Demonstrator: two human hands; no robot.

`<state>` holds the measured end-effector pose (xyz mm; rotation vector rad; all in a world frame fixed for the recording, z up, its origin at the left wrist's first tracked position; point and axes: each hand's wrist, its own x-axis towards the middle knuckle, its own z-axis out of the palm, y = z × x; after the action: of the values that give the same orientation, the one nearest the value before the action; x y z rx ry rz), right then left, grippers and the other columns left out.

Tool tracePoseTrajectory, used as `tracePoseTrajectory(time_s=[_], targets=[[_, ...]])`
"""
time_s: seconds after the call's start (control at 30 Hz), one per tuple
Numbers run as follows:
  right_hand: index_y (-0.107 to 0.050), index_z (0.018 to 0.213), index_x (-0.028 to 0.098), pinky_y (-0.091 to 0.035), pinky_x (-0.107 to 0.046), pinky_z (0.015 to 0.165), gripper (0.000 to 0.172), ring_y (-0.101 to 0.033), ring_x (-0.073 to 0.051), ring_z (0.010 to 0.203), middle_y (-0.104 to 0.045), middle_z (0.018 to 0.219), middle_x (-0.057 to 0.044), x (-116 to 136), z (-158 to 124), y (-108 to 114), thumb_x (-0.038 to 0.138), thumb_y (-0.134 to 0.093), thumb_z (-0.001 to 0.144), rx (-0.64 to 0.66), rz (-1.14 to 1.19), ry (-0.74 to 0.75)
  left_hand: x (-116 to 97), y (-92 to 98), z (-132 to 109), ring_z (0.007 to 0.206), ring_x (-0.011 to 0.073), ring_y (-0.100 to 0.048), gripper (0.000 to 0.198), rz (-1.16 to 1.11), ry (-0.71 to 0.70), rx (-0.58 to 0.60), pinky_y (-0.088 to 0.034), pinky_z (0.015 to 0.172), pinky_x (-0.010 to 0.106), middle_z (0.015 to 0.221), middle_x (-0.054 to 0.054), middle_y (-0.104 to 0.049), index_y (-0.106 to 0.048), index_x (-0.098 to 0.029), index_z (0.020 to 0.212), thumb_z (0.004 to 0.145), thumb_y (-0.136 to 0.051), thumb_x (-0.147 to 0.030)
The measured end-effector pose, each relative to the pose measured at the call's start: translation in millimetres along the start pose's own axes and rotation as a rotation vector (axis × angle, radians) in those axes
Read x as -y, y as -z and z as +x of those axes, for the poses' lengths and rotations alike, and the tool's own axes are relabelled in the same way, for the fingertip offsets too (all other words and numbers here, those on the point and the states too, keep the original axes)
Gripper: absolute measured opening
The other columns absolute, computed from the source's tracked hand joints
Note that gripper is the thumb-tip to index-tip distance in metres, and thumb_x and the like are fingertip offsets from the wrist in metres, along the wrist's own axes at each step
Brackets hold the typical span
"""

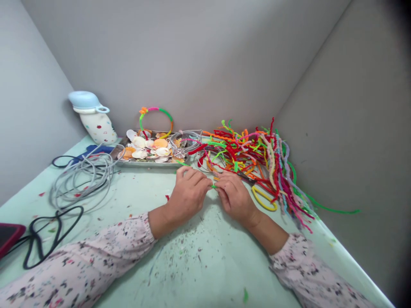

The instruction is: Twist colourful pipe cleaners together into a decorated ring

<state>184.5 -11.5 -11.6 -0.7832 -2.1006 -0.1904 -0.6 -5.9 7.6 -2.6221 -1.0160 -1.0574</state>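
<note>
My left hand (189,191) and my right hand (236,196) meet over the middle of the table, fingertips almost touching. Both are closed in a pinch on a green pipe cleaner (213,186). A short bit of it shows between the fingertips, and a thin green end sticks out above my left knuckles. What else the fingers may cover is hidden. Just beyond my right hand lies a big pile of coloured pipe cleaners (244,149). Yellow-handled scissors (263,201) rest beside that hand, their blades partly under the pile.
Behind my left hand stands a metal tray (144,164) of seashells (160,144), with a multicoloured pipe-cleaner ring (167,113) upright at its back. Left are a tumbler (96,124), grey coiled cord (80,184), a black cable (38,244) and a red-edged device (11,237). Grey walls enclose the table.
</note>
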Motion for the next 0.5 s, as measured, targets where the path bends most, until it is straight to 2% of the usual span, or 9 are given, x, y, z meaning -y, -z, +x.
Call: tracePoseTrajectory(time_s=[0.5], targets=[[-0.055, 0.099, 0.02, -0.048, -0.051, 0.092, 0.018, -0.056, -0.024, 0.105, -0.061, 0.099, -0.011, -1.9, -2.0, -1.0, 0.011, -0.048, 0.085, 0.019, -0.03, 0.006, 2.1, -2.5, 1.2, 0.086, 0.0189, -0.049, 0.016, -0.013, -0.004, 0.033, -0.031, 0.09, 0.042, 0.084, 0.004, -0.062, -0.061, -0.018, 0.089, 0.091, -0.045, -0.021]])
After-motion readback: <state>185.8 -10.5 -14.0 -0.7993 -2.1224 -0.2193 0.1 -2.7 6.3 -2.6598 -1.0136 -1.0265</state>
